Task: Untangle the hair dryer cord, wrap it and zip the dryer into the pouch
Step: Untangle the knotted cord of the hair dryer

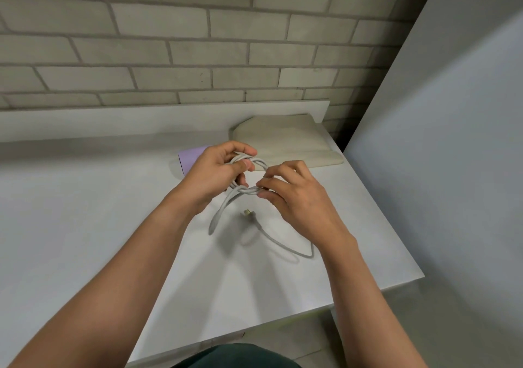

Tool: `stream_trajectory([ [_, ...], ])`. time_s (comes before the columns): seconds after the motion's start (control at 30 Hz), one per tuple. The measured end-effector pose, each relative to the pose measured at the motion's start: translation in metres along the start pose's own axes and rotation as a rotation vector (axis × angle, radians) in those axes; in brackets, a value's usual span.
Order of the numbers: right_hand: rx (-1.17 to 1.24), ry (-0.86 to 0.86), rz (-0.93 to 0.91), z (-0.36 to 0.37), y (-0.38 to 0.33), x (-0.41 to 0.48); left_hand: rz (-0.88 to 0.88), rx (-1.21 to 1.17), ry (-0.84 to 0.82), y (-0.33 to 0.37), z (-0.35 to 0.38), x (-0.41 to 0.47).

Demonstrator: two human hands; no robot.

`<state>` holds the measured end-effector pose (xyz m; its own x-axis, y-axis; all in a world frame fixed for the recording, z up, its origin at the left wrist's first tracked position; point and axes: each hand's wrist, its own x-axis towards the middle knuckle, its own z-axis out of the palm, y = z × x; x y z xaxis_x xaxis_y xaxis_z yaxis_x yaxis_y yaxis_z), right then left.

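Just above the white table, the left grip curls its fingers round a coil of the pale grey cord, while the right grip pinches the crossed strands beside it. Below both grips lies the cord's plug; beyond them sit the lilac hair dryer and the flat beige fabric pouch.

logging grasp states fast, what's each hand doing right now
Left hand: closed, gripping the coiled hair dryer cord.
Right hand: closed, pinching the same cord.

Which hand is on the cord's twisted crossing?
The right hand pinches the crossing of the cord; the left hand grips the loop beyond it.
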<state>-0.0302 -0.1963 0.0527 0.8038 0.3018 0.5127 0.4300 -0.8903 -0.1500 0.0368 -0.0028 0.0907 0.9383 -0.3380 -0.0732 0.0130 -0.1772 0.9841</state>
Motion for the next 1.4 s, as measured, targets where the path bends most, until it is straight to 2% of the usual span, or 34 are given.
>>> stream_trajectory([
  [0.13, -0.005, -0.112, 0.028, 0.004, -0.006, 0.002, -0.051, -0.106, 0.016, 0.002, 0.0, 0.004],
  [0.2, -0.039, -0.072, 0.02, 0.009, -0.007, 0.003, -0.077, -0.142, -0.002, 0.003, 0.001, 0.005],
  [0.3, -0.033, 0.045, 0.027, 0.011, -0.006, 0.004, -0.069, -0.093, -0.013, 0.004, 0.0, 0.004],
  [0.43, 0.001, 0.026, 0.064, 0.004, -0.008, 0.003, 0.004, 0.091, 0.1, -0.002, 0.002, 0.001],
  [0.5, 0.005, 0.016, 0.103, -0.001, -0.008, 0.004, 0.18, 0.17, 0.268, -0.001, 0.002, -0.009],
  [0.6, -0.023, -0.035, 0.141, -0.006, -0.008, 0.003, 0.614, 0.229, 0.475, 0.014, -0.003, -0.046],
  [0.67, -0.032, -0.079, 0.141, -0.008, -0.009, 0.003, 0.906, 0.431, 0.394, 0.019, -0.002, -0.067],
  [0.73, 0.027, -0.142, 0.166, -0.01, -0.011, 0.004, 1.016, 0.722, 0.216, 0.01, 0.0, -0.073],
  [0.83, 0.22, -0.222, 0.241, -0.013, -0.011, 0.007, 0.92, 1.073, 0.138, -0.017, 0.001, -0.062],
  [0.9, 0.322, -0.245, 0.246, -0.014, -0.01, 0.008, 0.805, 1.14, 0.138, -0.027, 0.0, -0.055],
  [1.07, 0.404, -0.265, 0.264, -0.017, -0.008, 0.007, 0.681, 1.227, 0.1, -0.034, -0.007, -0.05],
  [1.17, 0.439, -0.276, 0.333, -0.018, -0.007, 0.004, 0.52, 0.987, 0.079, -0.028, -0.018, -0.05],
  [1.23, 0.504, -0.267, 0.392, -0.019, -0.006, 0.004, 0.515, 0.746, 0.103, -0.022, -0.022, -0.05],
  [1.3, 0.58, -0.244, 0.433, -0.019, -0.006, 0.004, 0.511, 0.565, 0.186, -0.014, -0.022, -0.053],
  [1.4, 0.638, -0.221, 0.462, -0.021, -0.007, 0.003, 0.389, 0.275, 0.379, -0.009, -0.025, -0.051],
])
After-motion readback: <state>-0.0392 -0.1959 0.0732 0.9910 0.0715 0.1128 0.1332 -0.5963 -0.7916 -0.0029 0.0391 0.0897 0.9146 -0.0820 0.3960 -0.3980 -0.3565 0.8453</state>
